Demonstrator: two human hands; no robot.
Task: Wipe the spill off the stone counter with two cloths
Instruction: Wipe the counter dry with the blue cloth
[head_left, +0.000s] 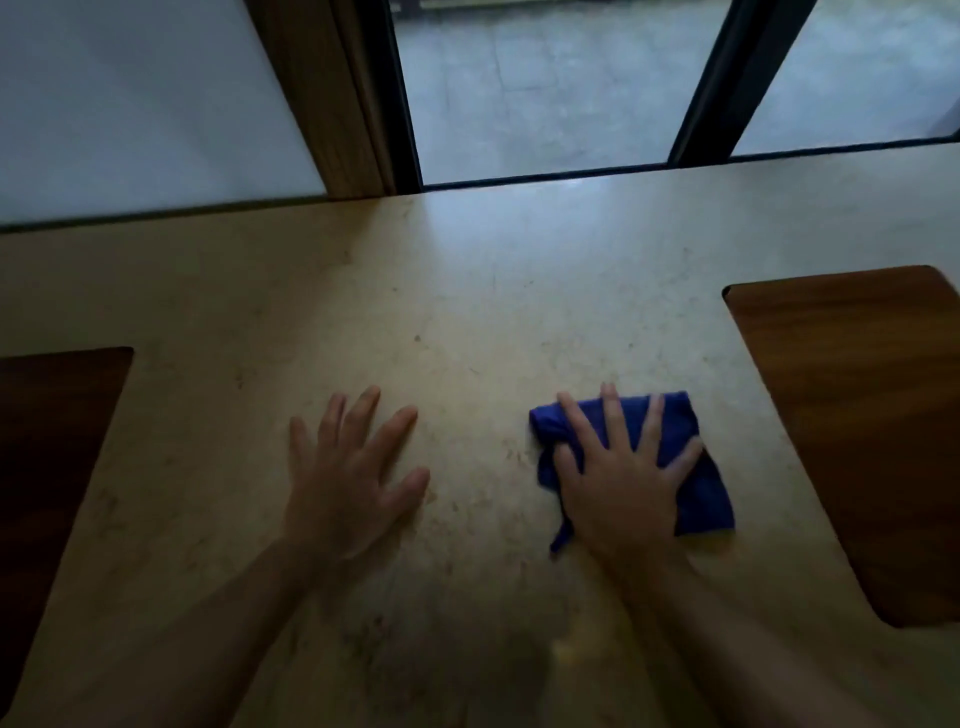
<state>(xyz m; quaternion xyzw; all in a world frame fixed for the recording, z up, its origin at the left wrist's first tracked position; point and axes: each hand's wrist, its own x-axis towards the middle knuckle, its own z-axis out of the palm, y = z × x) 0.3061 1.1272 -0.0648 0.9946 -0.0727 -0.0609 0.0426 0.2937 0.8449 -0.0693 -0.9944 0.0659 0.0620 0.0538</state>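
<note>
The right hand (623, 483) presses flat, fingers spread, on the soft, limp blue cloth (696, 488); the left hand (348, 483) lies released on the bare surface (467, 291). It likely bunches; palm-centre pressure suits.

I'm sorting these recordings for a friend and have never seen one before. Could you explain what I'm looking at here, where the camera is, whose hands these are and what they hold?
There is no machine here. A person wears a wide-angle camera on the head, looking forward and down at their own two bare hands. Both arms reach out over a pale stone counter in front of a window. The right hand presses flat, fingers spread, on a crumpled blue cloth. The left hand is open with spread fingers over bare stone and holds nothing. Only one cloth is clearly visible. A dark wooden panel lies at the right, another at the left. I cannot make out a spill in this dim picture.
</note>
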